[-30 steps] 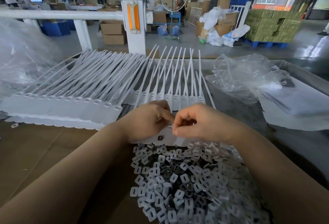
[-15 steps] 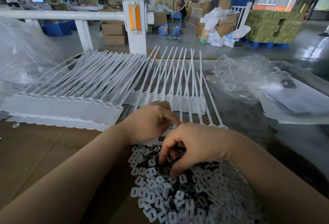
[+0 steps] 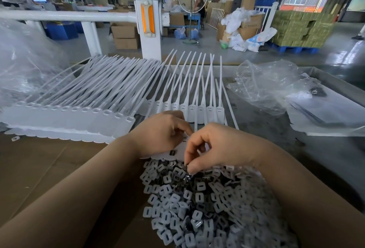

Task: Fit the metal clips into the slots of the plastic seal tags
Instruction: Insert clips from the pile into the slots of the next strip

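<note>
L hand [image 3: 162, 131] lies knuckles-up, forearm coming in from lower left, fingers curled down onto the strip of white seal tags [image 3: 173, 154] directly under it; index tip reaches toward the R hand. It presses the strip flat to the table, so closed on it rather than lifting. One dark square slot/clip shows on the strip just below the L palm edge.

R hand [image 3: 215, 147] is arched, wrist high, forearm entering from lower right. Thumb and index fingertips [image 3: 192, 168] are pinched together, pointing down, w/ a small shiny metal clip [image 3: 187, 166] at the tips. Pinch is nearly shut; only the clip's edge shows, rest hidden by the fingers. The pinch sits at the near edge of the held strip, just below and right of the L fingertips, touching or almost touching the top of the clip pile [image 3: 197, 204].

The pile of white-framed clips spreads from right under the R pinch down toward the camera, betw. the two forearms. Beyond the L hand, more tag strips [image 3: 69, 113] lie fanned, tails pointing away; a further row [image 3: 189, 107] sits just past both hands. Crumpled clear plastic bag [image 3: 266, 86] is well off to the R hand's far right.
</note>
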Demonstrator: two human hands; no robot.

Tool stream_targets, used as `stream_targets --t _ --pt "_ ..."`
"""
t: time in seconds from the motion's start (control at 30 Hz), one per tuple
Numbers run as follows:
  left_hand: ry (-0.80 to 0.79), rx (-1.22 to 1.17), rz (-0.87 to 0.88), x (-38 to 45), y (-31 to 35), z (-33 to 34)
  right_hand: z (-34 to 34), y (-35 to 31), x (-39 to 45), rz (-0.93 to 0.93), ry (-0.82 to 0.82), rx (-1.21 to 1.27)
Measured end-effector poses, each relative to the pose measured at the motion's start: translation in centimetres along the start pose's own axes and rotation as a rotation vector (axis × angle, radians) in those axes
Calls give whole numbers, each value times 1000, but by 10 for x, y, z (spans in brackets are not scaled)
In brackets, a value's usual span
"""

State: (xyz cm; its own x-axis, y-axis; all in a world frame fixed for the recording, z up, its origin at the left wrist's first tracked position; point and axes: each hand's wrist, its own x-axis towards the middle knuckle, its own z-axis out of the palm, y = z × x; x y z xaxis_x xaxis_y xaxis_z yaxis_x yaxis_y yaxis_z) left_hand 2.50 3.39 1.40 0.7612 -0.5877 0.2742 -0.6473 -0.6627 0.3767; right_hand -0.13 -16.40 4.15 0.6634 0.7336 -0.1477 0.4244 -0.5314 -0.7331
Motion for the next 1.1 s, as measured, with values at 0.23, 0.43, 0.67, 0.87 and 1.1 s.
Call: stream_targets --t 0.23,0.43,0.67,0.87,1.1 --pt "15 -36 -17 0 0 -1 -8 7 -3 50 -33 37" --pt "35 -193 -75 2 -5 3 -10 16 1 197 255 127" --pt "-59 -447 -128 3 -2 2 -12 22 4 280 310 28" --pt "-68 -450 -143 3 -2 2 -12 23 5 288 314 4" --pt "-98 -474 -160 4 2 -1 -11 27 7 294 444 123"
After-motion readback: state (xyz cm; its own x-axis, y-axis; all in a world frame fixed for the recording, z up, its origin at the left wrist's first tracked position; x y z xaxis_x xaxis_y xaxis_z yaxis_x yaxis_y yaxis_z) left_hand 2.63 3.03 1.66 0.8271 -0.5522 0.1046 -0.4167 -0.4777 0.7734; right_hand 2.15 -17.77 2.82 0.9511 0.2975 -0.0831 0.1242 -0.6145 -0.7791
